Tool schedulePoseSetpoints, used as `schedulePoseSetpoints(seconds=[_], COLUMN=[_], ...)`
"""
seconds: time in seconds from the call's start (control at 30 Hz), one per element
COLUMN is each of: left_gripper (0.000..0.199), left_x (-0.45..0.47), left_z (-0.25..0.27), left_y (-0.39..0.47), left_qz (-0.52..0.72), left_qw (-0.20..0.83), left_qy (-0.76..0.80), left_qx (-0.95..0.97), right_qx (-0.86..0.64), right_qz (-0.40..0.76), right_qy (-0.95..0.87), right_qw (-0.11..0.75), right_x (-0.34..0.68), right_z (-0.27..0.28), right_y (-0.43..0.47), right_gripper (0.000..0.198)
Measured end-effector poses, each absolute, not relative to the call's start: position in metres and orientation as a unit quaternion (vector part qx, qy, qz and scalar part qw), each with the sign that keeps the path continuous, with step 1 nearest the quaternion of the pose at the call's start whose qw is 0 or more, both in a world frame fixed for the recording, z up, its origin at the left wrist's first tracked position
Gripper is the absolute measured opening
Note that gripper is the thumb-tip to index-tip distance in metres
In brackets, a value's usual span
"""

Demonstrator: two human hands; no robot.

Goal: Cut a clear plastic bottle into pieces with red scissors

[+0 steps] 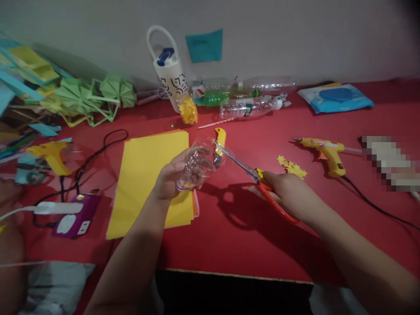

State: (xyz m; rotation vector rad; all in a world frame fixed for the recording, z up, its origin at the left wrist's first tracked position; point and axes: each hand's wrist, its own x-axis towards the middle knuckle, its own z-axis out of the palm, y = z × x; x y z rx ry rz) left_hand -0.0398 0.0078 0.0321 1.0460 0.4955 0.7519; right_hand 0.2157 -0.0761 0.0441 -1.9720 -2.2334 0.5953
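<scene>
My left hand [170, 175] is wrapped round a clear plastic bottle piece [197, 164], held tilted above the table. In my right hand [282, 188] are scissors [252, 173] with red and yellow handles. The blades point up and left, their tips at the bottle piece's far rim; whether they bite into the plastic I cannot tell. Just behind the piece lies a yellow box cutter [220, 139]. Under my left hand is a stack of yellow paper [147, 166], with orange and pink sheets at its edges. Small yellow stars [292, 167] lie beyond my right hand.
Glue guns lie at right [323, 151] and left [52, 155], near a purple power box [76, 216] and cables. Clear bottles [249, 107], a white tumbler [170, 81] and a wipes pack [334, 97] line the back. Another person's arm [11, 236] is at left.
</scene>
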Motion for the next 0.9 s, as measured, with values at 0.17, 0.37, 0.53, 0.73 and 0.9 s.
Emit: schedulePoseSetpoints(seconds=[0.17,0.37,0.53,0.73,0.9], left_gripper=[0.055,0.081,0.074,0.053,0.053], left_x=[-0.0382,-0.0406,-0.0414,-0.0407,-0.0404], left_z=[0.0307,0.0287,0.0271,0.0256,0.024], left_y=[0.0066,0.0077,0.0084,0.0099,0.0087], left_qz=[0.339,0.298,0.308,0.337,0.31], left_qw=[0.796,0.804,0.801,0.807,0.817], left_qy=[0.208,0.211,0.222,0.228,0.226], left_qx=[0.457,0.469,0.462,0.429,0.43], right_qx=[-0.643,-0.648,-0.654,-0.651,-0.653], right_qz=[0.182,0.182,0.174,0.143,0.127], right_qy=[-0.742,-0.738,-0.734,-0.743,-0.746], right_qw=[0.052,0.049,0.057,0.053,0.034], right_x=[0.213,0.2154,0.2162,0.2177,0.2167], right_z=[0.0475,0.0492,0.0463,0.0425,0.0428], right_y=[-0.0791,-0.0786,-0.0773,-0.0763,-0.0775], right_gripper=[0.061,0.063,0.066,0.07,0.069])
